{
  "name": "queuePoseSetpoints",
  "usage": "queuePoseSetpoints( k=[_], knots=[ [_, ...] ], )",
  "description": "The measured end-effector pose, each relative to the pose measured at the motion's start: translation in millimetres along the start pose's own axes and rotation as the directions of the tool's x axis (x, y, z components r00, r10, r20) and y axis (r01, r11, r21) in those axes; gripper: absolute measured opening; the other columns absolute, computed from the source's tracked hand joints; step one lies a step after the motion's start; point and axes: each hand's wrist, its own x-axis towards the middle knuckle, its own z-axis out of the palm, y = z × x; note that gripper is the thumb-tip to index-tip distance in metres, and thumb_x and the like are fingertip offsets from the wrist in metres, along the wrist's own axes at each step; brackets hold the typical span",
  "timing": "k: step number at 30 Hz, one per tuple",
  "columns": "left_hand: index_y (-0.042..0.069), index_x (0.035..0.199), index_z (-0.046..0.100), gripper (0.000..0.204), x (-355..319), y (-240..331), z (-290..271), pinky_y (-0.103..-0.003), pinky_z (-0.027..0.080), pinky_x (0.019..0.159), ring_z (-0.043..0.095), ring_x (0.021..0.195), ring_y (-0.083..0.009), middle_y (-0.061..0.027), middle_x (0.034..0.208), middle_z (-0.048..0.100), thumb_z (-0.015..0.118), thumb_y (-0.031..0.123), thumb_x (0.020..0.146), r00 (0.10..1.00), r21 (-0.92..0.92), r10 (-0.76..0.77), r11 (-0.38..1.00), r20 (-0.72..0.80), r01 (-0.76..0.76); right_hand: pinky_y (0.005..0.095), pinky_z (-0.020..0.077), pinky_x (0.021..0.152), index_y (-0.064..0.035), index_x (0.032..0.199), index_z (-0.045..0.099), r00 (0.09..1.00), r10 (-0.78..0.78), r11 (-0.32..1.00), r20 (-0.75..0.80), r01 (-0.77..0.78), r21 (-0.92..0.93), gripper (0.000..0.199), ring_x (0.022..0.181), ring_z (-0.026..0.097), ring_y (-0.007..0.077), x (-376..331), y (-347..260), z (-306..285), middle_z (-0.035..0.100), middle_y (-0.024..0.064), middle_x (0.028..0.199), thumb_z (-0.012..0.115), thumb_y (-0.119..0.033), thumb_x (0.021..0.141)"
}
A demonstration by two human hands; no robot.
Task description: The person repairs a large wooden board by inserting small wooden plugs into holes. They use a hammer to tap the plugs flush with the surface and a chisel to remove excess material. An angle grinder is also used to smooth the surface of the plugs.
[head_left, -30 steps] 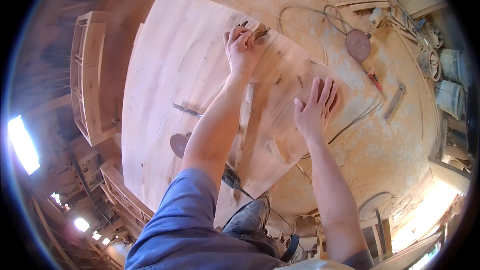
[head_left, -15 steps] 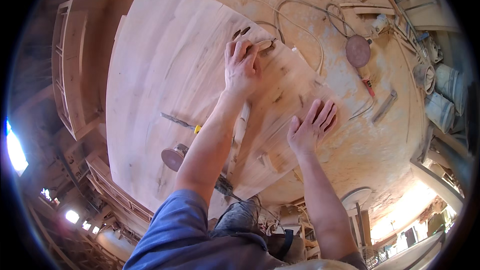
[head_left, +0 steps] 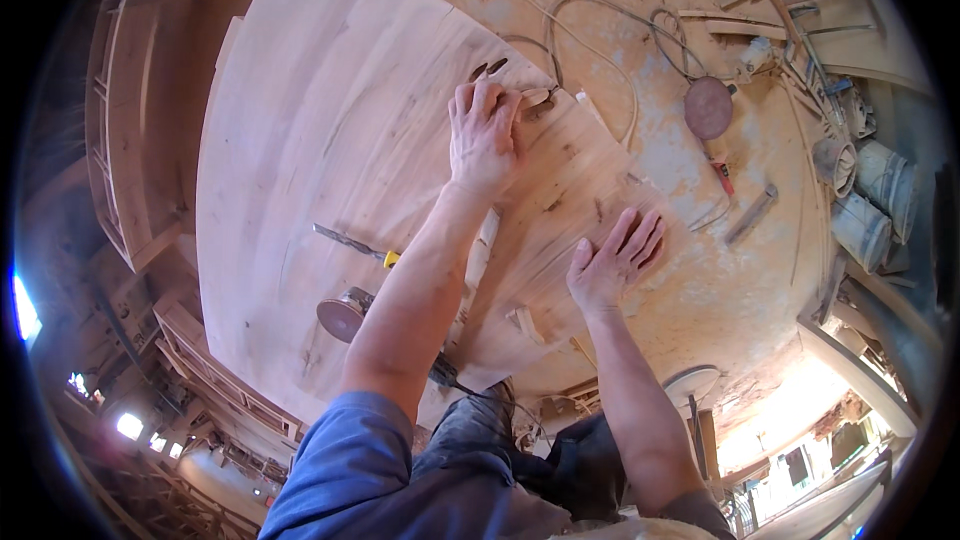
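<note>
Large wooden panel [head_left: 380, 145] spanning the frame's centre
Left hand [head_left: 484, 145], upper centre: fingers bent on the panel, cannot tell if gripping anything. Right hand [head_left: 608, 265], right of centre: fingers spread, released.

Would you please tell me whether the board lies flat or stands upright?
Flat: the board has its broad face up, a sander resting on it.

A broad, pale wooden desk [head_left: 270, 170] has a bowed left edge. Inward from that edge lie a disc tool [head_left: 340, 320] and a dark rod [head_left: 348, 239] with a yellow collar [head_left: 391, 259]. A small wood block [head_left: 525, 324] sits near the right near edge.
</note>
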Motion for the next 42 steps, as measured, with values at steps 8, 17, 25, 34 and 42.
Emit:
queuePoseSetpoints(
  k=[8, 17, 25, 34, 42],
  knots=[
    [0.011, 0.098, 0.065, 0.013, 5, 7, 21, -0.044, 0.045, 0.083, 0.051, 0.095, -0.0303, -0.0080, 0.097, 0.052, 0.071, 0.012, 0.087, 0.997, -0.046, 0.071, 0.996, -0.025, -0.072, 0.0697, 0.0157, 0.119, 0.0047, 0.159, 0.027, 0.998, 0.055, 0.998, 0.004, -0.055, 0.003, 0.077, 0.151, 0.018, 0.0568, -1, 6, -13, 0.017, 0.0356, 0.165, 0.046, -0.043, 0.101],
    [0.007, 0.099, 0.071, 0.016, 4, -21, 24, -0.053, 0.044, 0.086, 0.059, 0.096, -0.0364, -0.0149, 0.099, 0.065, 0.065, 0.022, 0.099, 0.983, 0.203, 0.185, 0.961, 0.021, -0.185, 0.0628, 0.0279, 0.118, -0.0010, 0.146, 0.047, 0.999, 0.036, 0.860, -0.002, -0.030, 0.510, 0.066, 0.148, 0.032, 0.0462, 8, 50, -30, 0.038, 0.0237, 0.157, 0.066, -0.020, 0.086],
    [-0.001, 0.118, 0.067, 0.018, -7, -64, -6, -0.045, 0.050, 0.091, 0.060, 0.107, -0.0328, -0.0163, 0.112, 0.066, 0.062, 0.007, 0.103, 0.968, 0.363, 0.221, 0.898, 0.118, -0.249, 0.0465, 0.0480, 0.101, -0.0021, 0.123, 0.063, 0.833, 0.553, 0.616, -0.014, -0.398, 0.680, 0.041, 0.118, 0.059, 0.0404, -38, 328, 141, 0.062, 0.0218, 0.127, 0.061, 0.001, 0.082],
    [-0.002, 0.111, 0.065, 0.016, -5, -61, -13, -0.045, 0.048, 0.092, 0.058, 0.104, -0.0351, -0.0187, 0.109, 0.061, 0.060, 0.011, 0.102, 0.984, 0.576, 0.042, 0.807, 0.170, -0.134, 0.0516, 0.0581, 0.077, -0.0032, 0.100, 0.073, 0.604, 0.546, 0.734, 0.580, -0.010, -0.679, 0.021, 0.092, 0.073, 0.0345, -127, 790, 396, 0.075, 0.0187, 0.100, 0.060, -0.017, 0.092],
    [-0.002, 0.108, 0.064, 0.015, 5, -9, -14, -0.046, 0.047, 0.091, 0.058, 0.102, -0.0353, -0.0185, 0.106, 0.061, 0.061, 0.009, 0.099, 0.976, 0.634, 0.083, 0.749, 0.200, -0.193, 0.0411, 0.0537, 0.075, 0.0024, 0.108, 0.067, 0.453, 0.764, 0.484, 0.459, -0.873, 0.055, 0.032, 0.092, 0.068, 0.0267, -73, 846, 465, 0.070, 0.0163, 0.098, 0.065, -0.026, 0.094]
  ],
)
